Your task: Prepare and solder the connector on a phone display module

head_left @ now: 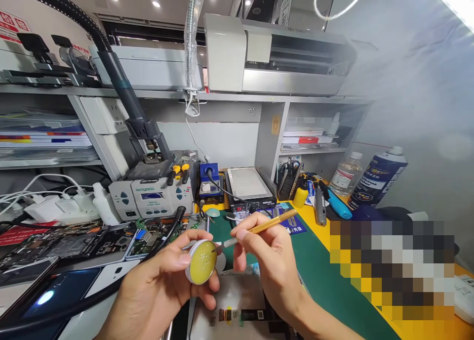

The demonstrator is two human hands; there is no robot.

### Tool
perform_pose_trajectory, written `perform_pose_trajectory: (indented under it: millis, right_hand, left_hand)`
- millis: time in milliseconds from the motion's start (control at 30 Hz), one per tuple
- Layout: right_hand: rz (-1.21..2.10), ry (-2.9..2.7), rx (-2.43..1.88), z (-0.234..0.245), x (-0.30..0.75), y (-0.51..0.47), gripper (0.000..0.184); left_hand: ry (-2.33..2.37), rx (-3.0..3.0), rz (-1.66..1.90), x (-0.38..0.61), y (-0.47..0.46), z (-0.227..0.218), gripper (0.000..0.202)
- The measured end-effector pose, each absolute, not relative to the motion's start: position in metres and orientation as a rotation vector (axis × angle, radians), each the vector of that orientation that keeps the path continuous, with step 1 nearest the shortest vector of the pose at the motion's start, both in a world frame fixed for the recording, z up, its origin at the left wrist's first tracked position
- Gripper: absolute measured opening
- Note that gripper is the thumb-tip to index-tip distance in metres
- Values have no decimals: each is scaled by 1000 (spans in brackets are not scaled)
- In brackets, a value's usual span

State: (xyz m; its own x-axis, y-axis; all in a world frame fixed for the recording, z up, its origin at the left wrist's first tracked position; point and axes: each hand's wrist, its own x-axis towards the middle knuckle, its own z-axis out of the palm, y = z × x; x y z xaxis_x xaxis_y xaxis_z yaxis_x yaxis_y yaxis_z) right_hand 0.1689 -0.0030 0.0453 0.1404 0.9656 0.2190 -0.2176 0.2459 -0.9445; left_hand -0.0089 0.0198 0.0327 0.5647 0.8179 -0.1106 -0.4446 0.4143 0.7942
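My left hand (159,280) is closed round a small round tin of yellow paste (203,263), tilted so its open face turns to the right. The paste has a pitted, shiny surface. In my right hand (272,266) is a craft knife (272,222) with a gold handle, gripped like a pen. Its narrow blade points left, with the tip at the right side of the paste; I cannot tell how deep it goes. Below both hands lies a flat metallic panel (237,295) with a ribbon cable and small labels, partly hidden by my hands.
Opened phones and circuit boards (99,246) crowd the left, crossed by a black hose (107,285). A grey rework station (155,196) and a flat heating plate (250,184) stand behind. To the right are a yellow bottle (300,195), a clear bottle (345,174) and a spray can (379,177).
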Motion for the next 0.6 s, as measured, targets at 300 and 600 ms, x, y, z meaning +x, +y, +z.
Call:
perform_pose_trajectory:
  millis: [300, 600]
  right_hand:
    - [1052, -1049, -868, 44, 168, -2, 20]
    - [1045, -1038, -849, 44, 167, -4, 20]
  left_hand:
    - [466, 775, 792, -10, 19, 32, 32]
    - [450, 719, 773, -7, 20, 34, 33]
